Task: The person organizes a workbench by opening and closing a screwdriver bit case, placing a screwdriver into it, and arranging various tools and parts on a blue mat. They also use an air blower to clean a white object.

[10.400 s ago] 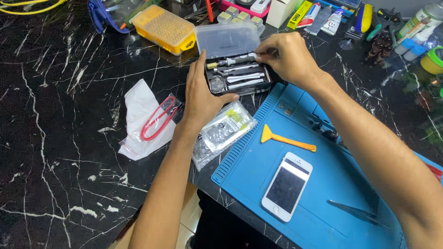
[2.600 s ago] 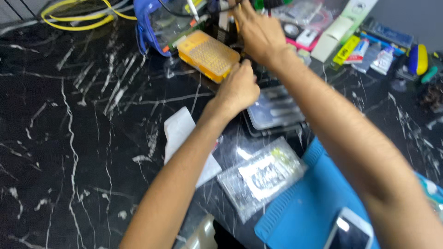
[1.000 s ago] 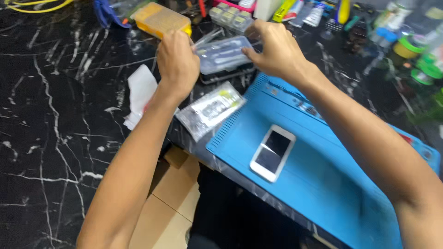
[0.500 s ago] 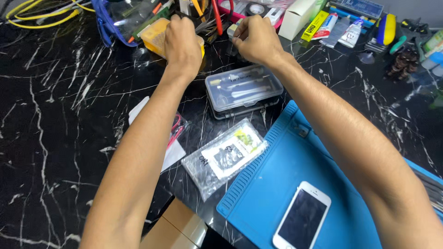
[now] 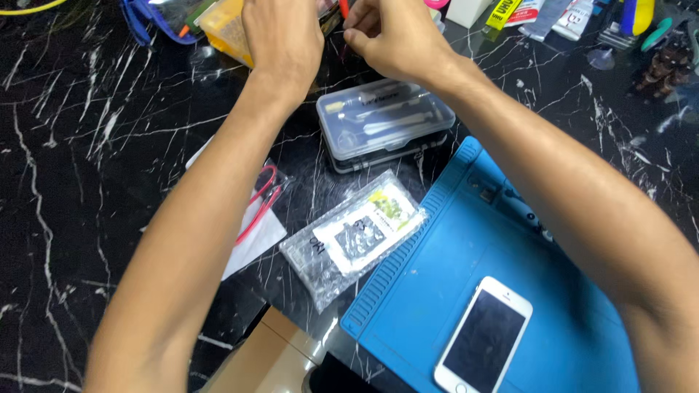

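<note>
Red-handled tool (image 5: 343,7), thin and mostly cut off by the frame's top edge, sits at the far side of the black marble surface (image 5: 87,145), between both hands. Right hand (image 5: 397,36) is clenched beside it; whether it grips the tool, I cannot tell. Left hand (image 5: 284,36) curls over the yellow case (image 5: 222,29), grip hidden. Just nearer lies a closed clear toolkit box (image 5: 384,122).

Closed clear tool case (image 5: 384,122), flat on marble
</note>
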